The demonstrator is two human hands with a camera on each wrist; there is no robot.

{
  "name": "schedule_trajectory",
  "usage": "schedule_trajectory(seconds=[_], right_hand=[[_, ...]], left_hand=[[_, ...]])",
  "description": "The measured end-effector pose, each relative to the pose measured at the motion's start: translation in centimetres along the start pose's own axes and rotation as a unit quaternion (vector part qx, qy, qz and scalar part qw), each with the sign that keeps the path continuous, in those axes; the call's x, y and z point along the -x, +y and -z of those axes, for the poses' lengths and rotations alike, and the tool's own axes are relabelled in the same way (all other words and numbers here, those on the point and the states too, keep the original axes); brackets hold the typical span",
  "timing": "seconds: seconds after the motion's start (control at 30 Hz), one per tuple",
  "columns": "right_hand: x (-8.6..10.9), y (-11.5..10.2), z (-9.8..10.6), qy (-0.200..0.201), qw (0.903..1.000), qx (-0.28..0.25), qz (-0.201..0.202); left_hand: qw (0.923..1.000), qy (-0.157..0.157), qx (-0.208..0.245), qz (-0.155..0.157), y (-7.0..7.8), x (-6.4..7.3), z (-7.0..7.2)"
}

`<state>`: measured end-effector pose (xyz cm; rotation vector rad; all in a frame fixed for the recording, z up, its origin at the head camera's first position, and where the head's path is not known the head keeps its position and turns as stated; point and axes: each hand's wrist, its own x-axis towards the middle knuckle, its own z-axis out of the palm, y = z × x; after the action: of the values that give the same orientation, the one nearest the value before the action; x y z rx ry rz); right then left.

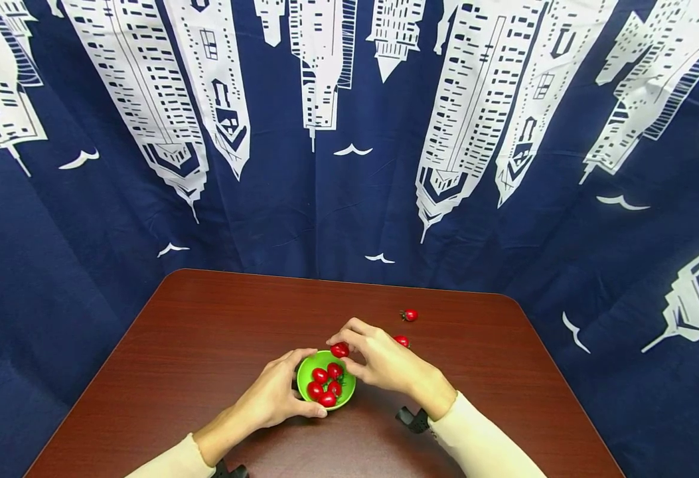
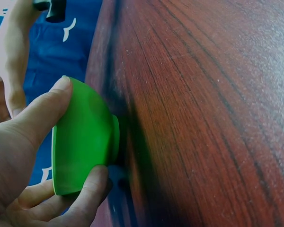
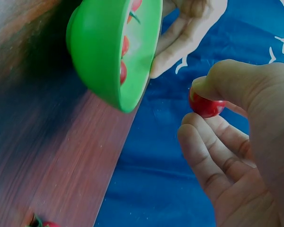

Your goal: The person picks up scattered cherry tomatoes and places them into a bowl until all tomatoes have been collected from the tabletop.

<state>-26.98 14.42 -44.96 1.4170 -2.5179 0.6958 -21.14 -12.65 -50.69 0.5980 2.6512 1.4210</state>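
A small green bowl stands on the table, with several red cherry tomatoes inside it. My left hand grips the bowl from its left side; in the left wrist view the thumb lies at the rim and the fingers curve round the other side. Above the bowl's right rim, my right hand pinches one cherry tomato between thumb and fingers. That tomato is apart from the bowl in the right wrist view. The bowl's wall hides part of its contents there.
Two more cherry tomatoes lie on the brown wooden table beyond my right hand: one farther back and one partly hidden by the hand. A dark blue cloth with white buildings hangs behind the table's far edge.
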Motion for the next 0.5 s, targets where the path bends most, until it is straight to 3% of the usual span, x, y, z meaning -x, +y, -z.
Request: schedule_trajectory(seconds=[0.5], right_hand=[[-1.0, -0.5, -1.1, -0.012, 0.9997, -0.014, 0.017]], left_hand=[[0.9997, 0.007, -0.023, -0.001, -0.1, 0.0, 0.0]])
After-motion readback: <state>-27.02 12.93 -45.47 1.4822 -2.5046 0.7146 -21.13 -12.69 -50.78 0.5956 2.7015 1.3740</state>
